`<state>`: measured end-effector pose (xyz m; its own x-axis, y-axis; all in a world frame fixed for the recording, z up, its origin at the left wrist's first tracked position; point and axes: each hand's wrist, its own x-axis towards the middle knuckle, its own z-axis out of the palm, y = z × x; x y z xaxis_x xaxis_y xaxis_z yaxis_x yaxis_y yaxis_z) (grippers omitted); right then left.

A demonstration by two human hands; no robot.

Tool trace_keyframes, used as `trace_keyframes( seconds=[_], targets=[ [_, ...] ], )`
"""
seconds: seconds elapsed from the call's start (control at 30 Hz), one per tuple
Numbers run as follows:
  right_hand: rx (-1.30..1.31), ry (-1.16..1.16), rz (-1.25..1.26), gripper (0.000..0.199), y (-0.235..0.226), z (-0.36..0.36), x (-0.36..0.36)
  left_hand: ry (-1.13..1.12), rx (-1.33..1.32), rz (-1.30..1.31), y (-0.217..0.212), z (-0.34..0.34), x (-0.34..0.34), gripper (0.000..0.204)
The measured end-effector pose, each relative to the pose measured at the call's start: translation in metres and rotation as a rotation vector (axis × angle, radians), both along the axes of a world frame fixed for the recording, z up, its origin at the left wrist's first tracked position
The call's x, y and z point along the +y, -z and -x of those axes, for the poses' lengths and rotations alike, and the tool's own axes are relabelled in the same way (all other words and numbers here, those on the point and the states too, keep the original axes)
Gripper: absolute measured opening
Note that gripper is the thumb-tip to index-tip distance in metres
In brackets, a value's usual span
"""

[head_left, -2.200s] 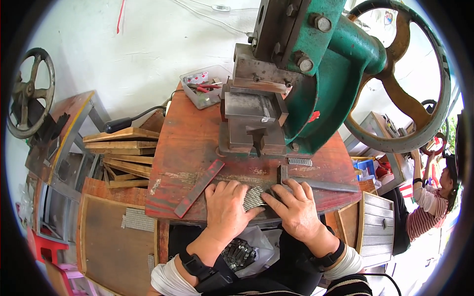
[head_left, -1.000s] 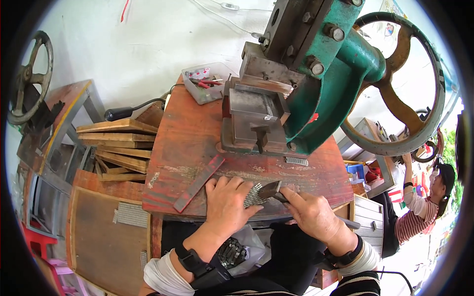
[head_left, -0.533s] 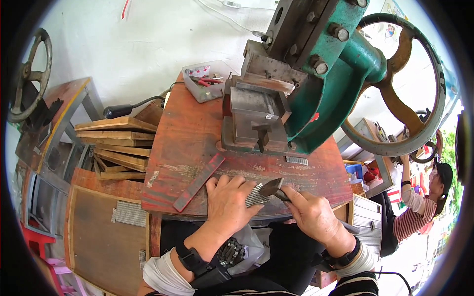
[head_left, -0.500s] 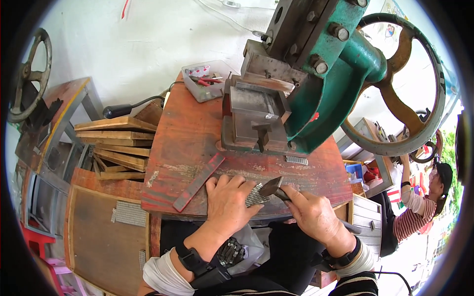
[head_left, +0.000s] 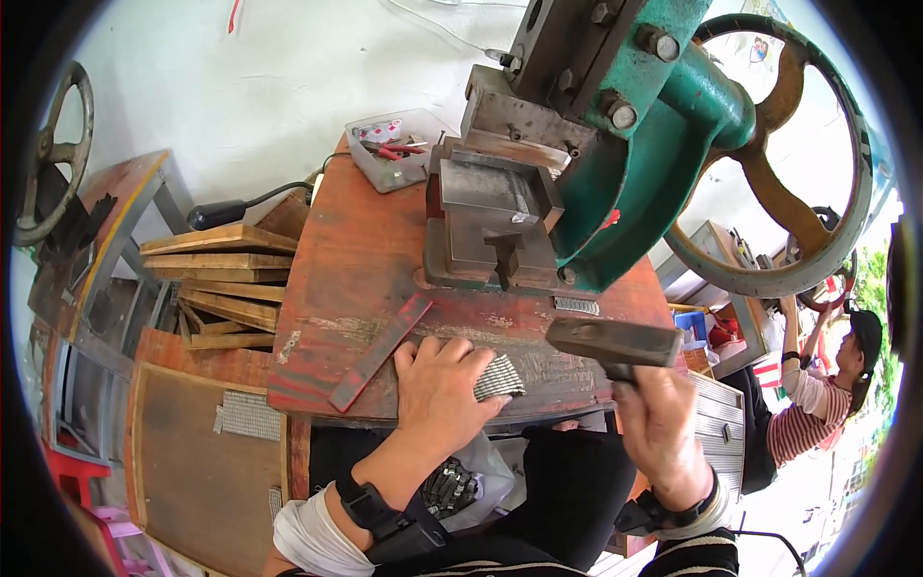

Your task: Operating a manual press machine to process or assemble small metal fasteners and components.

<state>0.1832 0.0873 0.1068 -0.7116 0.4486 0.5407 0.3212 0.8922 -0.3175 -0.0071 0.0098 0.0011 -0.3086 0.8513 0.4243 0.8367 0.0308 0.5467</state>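
On the front edge of the worn red wooden bench (head_left: 346, 240), my left hand (head_left: 437, 389) grips a small bundle of ribbed silvery metal strips (head_left: 498, 377), thumb at its near side and fingers behind it. Part of the bundle is hidden under that hand. My right hand (head_left: 659, 433) is closed round the handle of a hammer (head_left: 611, 341), whose dark head is raised above the bench, right of the bundle and apart from it. A flat red-edged bar (head_left: 380, 354) lies just left of my left hand. Another small ribbed strip (head_left: 576, 306) rests by the press base.
A green hand press (head_left: 663, 144) with a large wheel (head_left: 856, 192) stands behind my hands. A clear plastic box (head_left: 389, 178) with red-handled tools sits at the back. Wooden trays (head_left: 226, 260) are stacked left, above a tray (head_left: 183, 462) holding strips. Another person (head_left: 817, 413) works at right.
My right hand has lifted the hammer up and to the right, off the bundle. My left hand has stayed on the strips, and the view has shifted slightly.
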Motion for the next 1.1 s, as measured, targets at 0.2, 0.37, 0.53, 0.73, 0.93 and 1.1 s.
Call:
trace_keyframes(
  seconds=[0.2,0.37,0.53,0.73,0.93,1.1],
  targets=[
    [-0.238,0.05,-0.01,0.049,0.017,0.003,0.006,0.007,-0.011,0.006,-0.003,-0.002,0.002,0.05],
    [-0.445,0.086,-0.021,0.048,0.024,0.003,0.006,0.005,0.005,-0.008,-0.004,-0.004,0.001,0.05],
    [-0.246,0.059,0.031,0.044,0.006,0.005,0.005,-0.003,0.005,0.021,-0.002,-0.002,0.003,0.05],
    [-0.415,0.079,0.02,0.046,0.023,0.001,0.002,0.005,-0.012,0.024,-0.005,-0.003,0.001,0.049],
    [-0.184,0.139,-0.058,0.048,0.038,-0.013,0.043,-0.018,0.019,-0.041,-0.001,-0.002,0.0,0.051],
    [-0.256,0.103,-0.23,0.054,0.082,-0.028,0.086,-0.079,0.043,-0.095,-0.001,-0.006,0.004,0.051]
  ],
)
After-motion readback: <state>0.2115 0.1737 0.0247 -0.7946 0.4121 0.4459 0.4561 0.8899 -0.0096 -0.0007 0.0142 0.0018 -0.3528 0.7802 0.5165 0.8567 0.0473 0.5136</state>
